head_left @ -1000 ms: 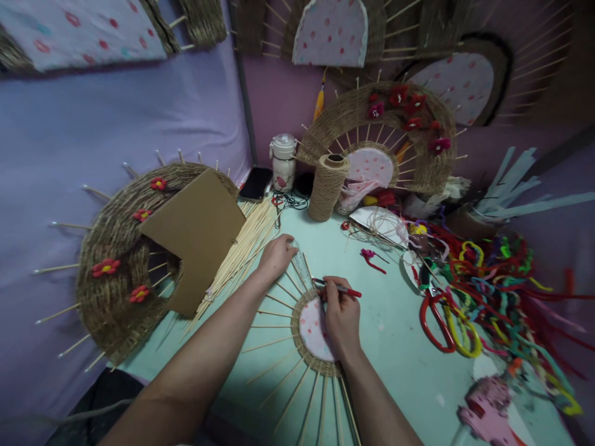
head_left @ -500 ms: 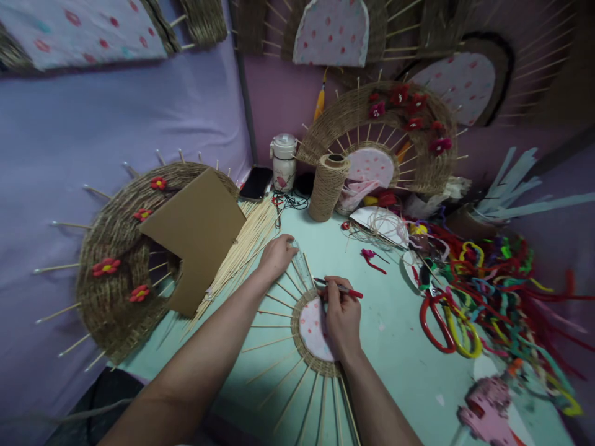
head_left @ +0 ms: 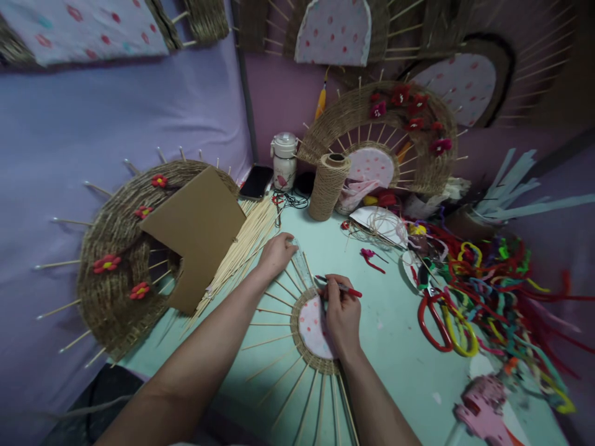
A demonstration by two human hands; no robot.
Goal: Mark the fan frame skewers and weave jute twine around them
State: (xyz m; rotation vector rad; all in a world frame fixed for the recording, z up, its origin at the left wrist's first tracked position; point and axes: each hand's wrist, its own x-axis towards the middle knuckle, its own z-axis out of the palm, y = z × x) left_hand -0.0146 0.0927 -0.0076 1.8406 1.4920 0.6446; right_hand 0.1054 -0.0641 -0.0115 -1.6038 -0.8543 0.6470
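A half-round woven piece with a spotted white cloth centre and thin sticks fanning outward lies on the pale green table. My left hand pinches the far end of a clear ruler, which lies along the sticks at the piece's upper edge. In my right hand is a red pen, its tip pointing left, close to the ruler and sticks. Whether the tip touches a stick I cannot tell. The right hand rests over the cloth's right side and hides part of it.
Loose bamboo sticks and brown cardboard lie left. Behind stand a twine spool and a lidded jar. On the right are red-handled scissors, tangled pipe cleaners and a pink glue gun.
The view has shifted very slightly. Both hands, the ruler and the pen stay almost where they were, with only a tiny movement of the pen.
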